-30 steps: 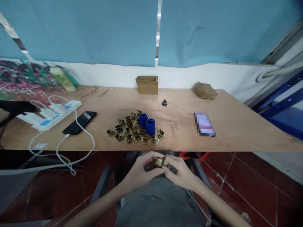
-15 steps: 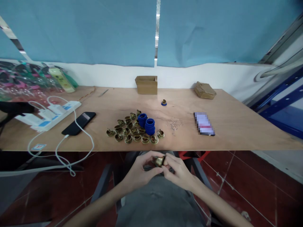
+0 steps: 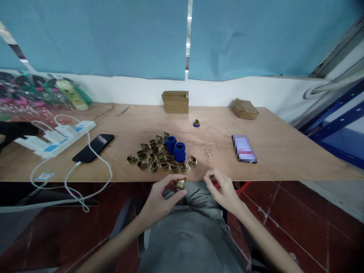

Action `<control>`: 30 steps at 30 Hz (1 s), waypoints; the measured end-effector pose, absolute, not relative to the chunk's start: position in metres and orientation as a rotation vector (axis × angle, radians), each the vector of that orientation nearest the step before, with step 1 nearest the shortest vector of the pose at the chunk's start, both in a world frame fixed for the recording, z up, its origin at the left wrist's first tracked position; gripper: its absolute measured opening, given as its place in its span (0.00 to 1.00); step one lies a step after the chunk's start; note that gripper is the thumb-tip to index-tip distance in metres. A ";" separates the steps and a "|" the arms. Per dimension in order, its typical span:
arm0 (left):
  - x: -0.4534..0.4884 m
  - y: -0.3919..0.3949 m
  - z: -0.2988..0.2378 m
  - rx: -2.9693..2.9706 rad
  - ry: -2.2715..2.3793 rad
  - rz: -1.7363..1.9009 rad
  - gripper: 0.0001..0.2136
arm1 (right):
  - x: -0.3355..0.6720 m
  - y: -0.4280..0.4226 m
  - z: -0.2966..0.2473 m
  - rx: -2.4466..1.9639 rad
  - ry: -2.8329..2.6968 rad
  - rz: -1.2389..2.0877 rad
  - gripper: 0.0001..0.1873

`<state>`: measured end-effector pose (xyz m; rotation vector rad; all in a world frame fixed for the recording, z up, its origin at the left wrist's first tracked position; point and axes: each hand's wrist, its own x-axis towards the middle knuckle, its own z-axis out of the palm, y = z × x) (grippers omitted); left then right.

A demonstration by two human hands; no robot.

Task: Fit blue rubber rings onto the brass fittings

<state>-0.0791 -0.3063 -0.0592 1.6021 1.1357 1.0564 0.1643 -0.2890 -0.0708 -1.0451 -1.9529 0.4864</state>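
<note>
In my left hand (image 3: 163,197) is a small brass-coloured metal fitting (image 3: 181,184), pinched between thumb and fingers just below the table's front edge. My right hand (image 3: 223,189) is apart from it, to the right at the table edge, thumb and fingertips drawn together. Whatever those fingertips hold, if anything, is too small to make out. Beyond my hands, several similar brass fittings (image 3: 154,167) lie grouped on the table, beside two stacks of blue rings (image 3: 179,152). A loose tangle of thin wire rings (image 3: 209,148) lies to their right.
One fitting on a blue ring (image 3: 196,123) stands farther back. Cardboard boxes (image 3: 175,102) sit along the wall. A phone (image 3: 245,148) lies at right; a black phone (image 3: 93,148), cables and a power strip (image 3: 61,140) are at left, with bottles (image 3: 72,94) behind.
My hands have parted. The left hand has shifted left with the brass fitting, while my right hand has let go of it and moved right and up toward the table edge.
</note>
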 end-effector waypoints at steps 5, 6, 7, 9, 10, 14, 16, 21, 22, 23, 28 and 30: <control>-0.077 -0.310 -0.060 1.692 1.104 1.029 0.13 | 0.194 -0.251 -0.074 -1.294 -1.885 0.255 0.06; -0.077 -0.311 -0.060 1.711 1.097 1.019 0.13 | 0.199 -0.244 -0.076 -1.319 -1.882 0.212 0.06; -0.077 -0.311 -0.060 1.730 1.091 1.011 0.14 | 0.202 -0.238 -0.077 -1.335 -1.875 0.177 0.07; -0.078 -0.311 -0.059 1.767 1.081 1.009 0.14 | 0.208 -0.228 -0.079 -1.355 -1.854 0.152 0.09; -0.078 -0.310 -0.059 1.782 1.079 1.012 0.14 | 0.209 -0.224 -0.080 -1.363 -1.844 0.160 0.10; -0.079 -0.308 -0.059 1.828 1.089 1.035 0.14 | 0.211 -0.220 -0.087 -1.406 -1.847 0.174 0.14; -0.080 -0.307 -0.059 1.855 1.111 1.045 0.14 | 0.212 -0.222 -0.091 -1.416 -1.880 0.152 0.12; -0.086 -0.304 -0.057 1.876 1.209 1.097 0.16 | 0.211 -0.225 -0.096 -1.392 -1.935 0.132 0.08; -0.089 -0.301 -0.055 1.870 1.231 1.115 0.16 | 0.211 -0.225 -0.097 -1.390 -1.946 0.129 0.08; -0.092 -0.298 -0.052 1.863 1.259 1.132 0.16 | 0.211 -0.225 -0.097 -1.389 -1.956 0.125 0.08; -0.116 -0.251 -0.031 1.921 1.505 1.221 0.16 | 0.211 -0.223 -0.098 -1.396 -1.988 0.112 0.07; -0.126 -0.217 -0.023 2.004 1.618 1.207 0.15 | 0.211 -0.223 -0.098 -1.395 -1.996 0.110 0.07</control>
